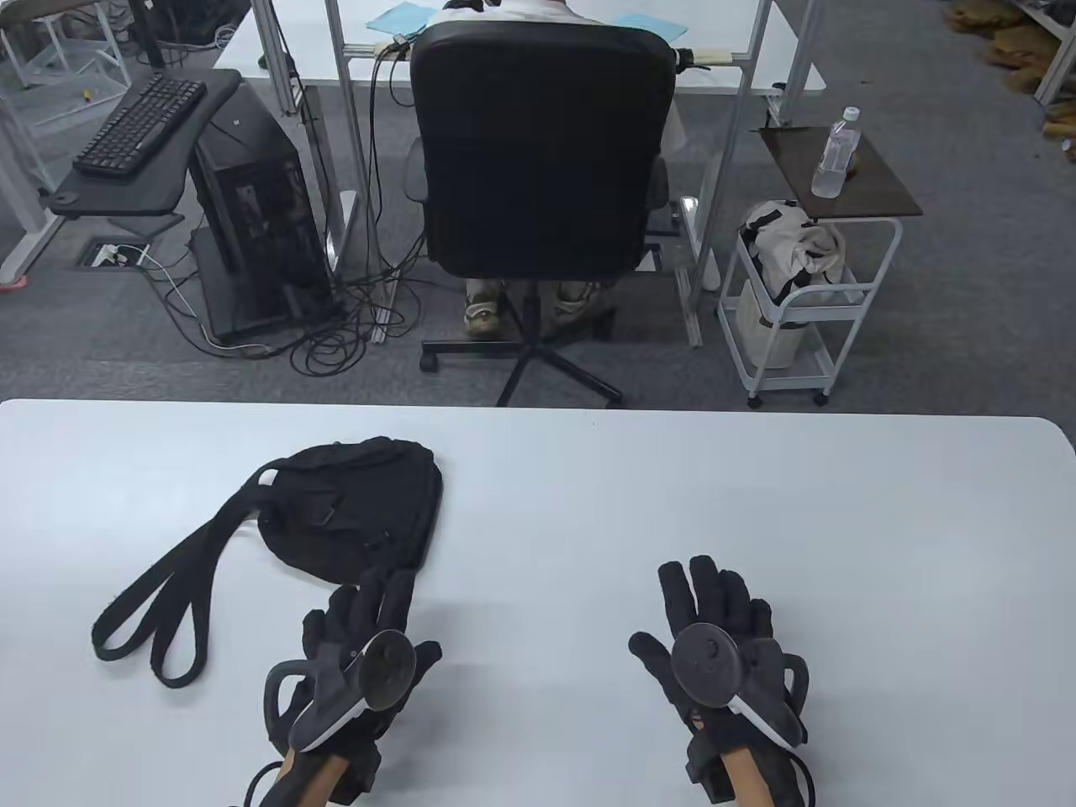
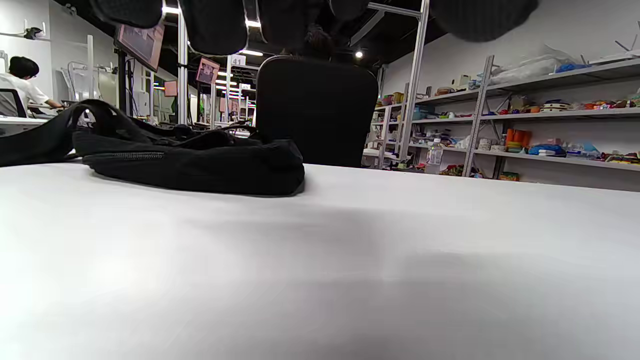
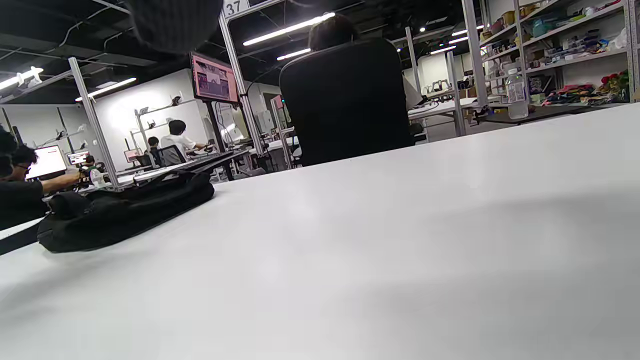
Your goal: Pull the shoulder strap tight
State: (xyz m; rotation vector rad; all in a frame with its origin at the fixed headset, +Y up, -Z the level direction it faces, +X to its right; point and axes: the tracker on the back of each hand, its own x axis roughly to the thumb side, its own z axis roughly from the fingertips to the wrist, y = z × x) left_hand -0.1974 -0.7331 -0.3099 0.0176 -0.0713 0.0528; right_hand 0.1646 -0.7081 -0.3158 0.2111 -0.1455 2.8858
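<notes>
A black shoulder bag (image 1: pixel 357 504) lies flat on the white table (image 1: pixel 756 504), left of centre. Its long black strap (image 1: pixel 160 601) runs from the bag's top left down to a loop at the table's left. A buckle (image 1: pixel 324 511) sits on the bag's face. My left hand (image 1: pixel 361 626) is open, palm down, fingers spread just below the bag's lower edge, holding nothing. My right hand (image 1: pixel 710 609) is open and flat on the table, well right of the bag. The bag also shows in the left wrist view (image 2: pixel 195 160) and the right wrist view (image 3: pixel 125 210).
Beyond the table's far edge a person sits in a black office chair (image 1: pixel 542 160). A white cart (image 1: pixel 807 286) with a water bottle (image 1: pixel 836 155) stands at the right, a computer tower (image 1: pixel 256 218) at the left.
</notes>
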